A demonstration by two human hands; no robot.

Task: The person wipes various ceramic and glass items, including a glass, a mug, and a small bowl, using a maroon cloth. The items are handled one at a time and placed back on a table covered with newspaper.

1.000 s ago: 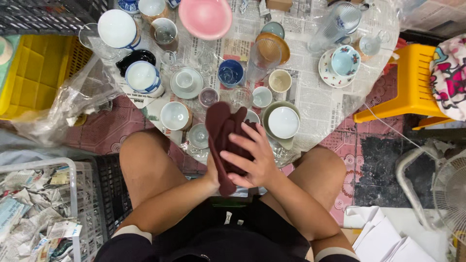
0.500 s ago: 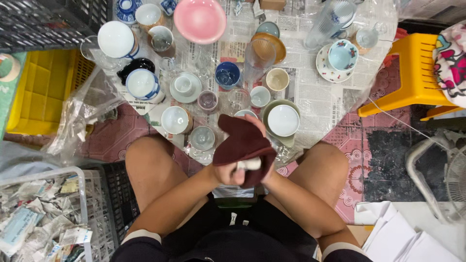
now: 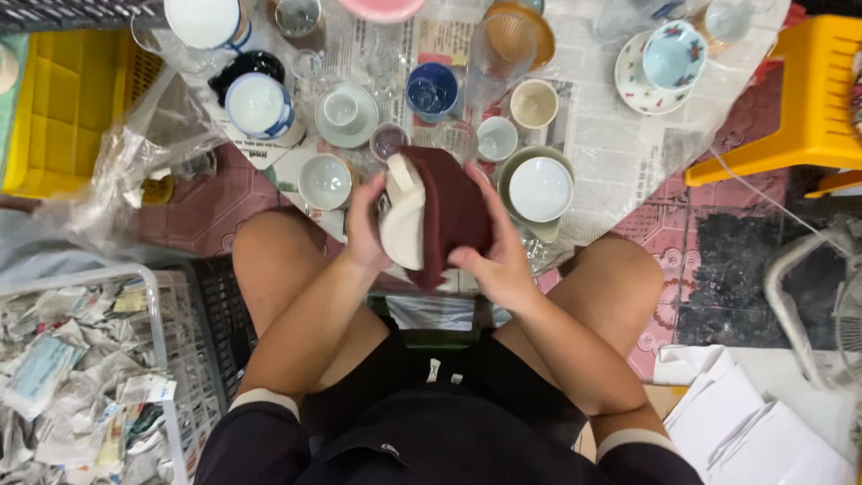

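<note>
I sit with my knees apart over a floor spread of crockery. My left hand (image 3: 366, 229) grips a small cream-white cup (image 3: 402, 220) by its side. My right hand (image 3: 494, 256) presses a dark maroon cloth (image 3: 453, 211) against and over that cup. Both hands meet at chest height, just above the near edge of the newspaper sheet (image 3: 611, 144). The far side of the cup is hidden under the cloth.
Several cups, bowls, saucers and glasses stand on the newspaper, including a white bowl in a green dish (image 3: 539, 189) and a blue cup (image 3: 431, 90). A yellow crate (image 3: 63, 99) and clear plastic bag (image 3: 135, 171) lie left, a yellow stool (image 3: 808, 99) right, crumpled paper in a basket (image 3: 81, 377) lower left.
The hands rose toward me and turned the cup. The cloth, earlier draped over the hands, now wraps the cup's right side and the white cup shows on the left.
</note>
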